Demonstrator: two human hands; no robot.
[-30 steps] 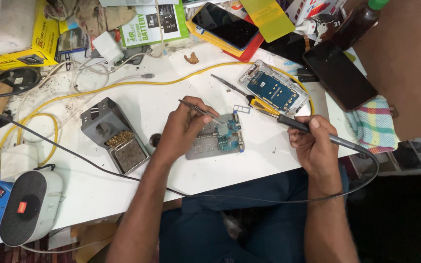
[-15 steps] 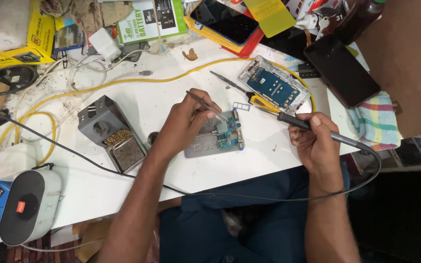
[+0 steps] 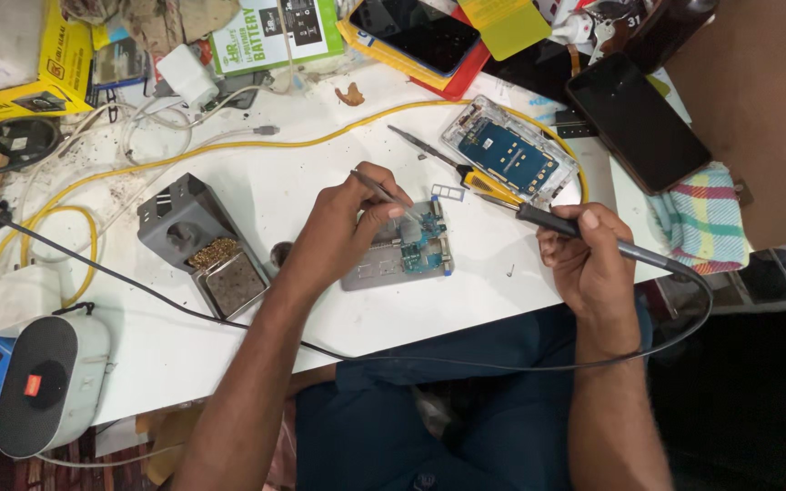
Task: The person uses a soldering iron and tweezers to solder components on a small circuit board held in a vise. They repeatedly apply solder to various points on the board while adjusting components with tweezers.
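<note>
White messy table (image 3: 229,364) holds an opened grey phone board (image 3: 399,259), not yet closed up; left hand (image 3: 343,227) pinches thin metal tweezers (image 3: 384,194), right hand (image 3: 589,259) grips a black soldering iron (image 3: 575,227).

White table seen from above, crowded along its far edge, in even light.

The white table (image 3: 256,345) fills most of the view; its top is scuffed and speckled with dirt toward the upper left. A brown wooden surface (image 3: 757,100) stands at the upper right, beside the table's right end. Below the table's near edge the floor is dark and hard to make out. The light is soft and casts only faint shadows.
</note>
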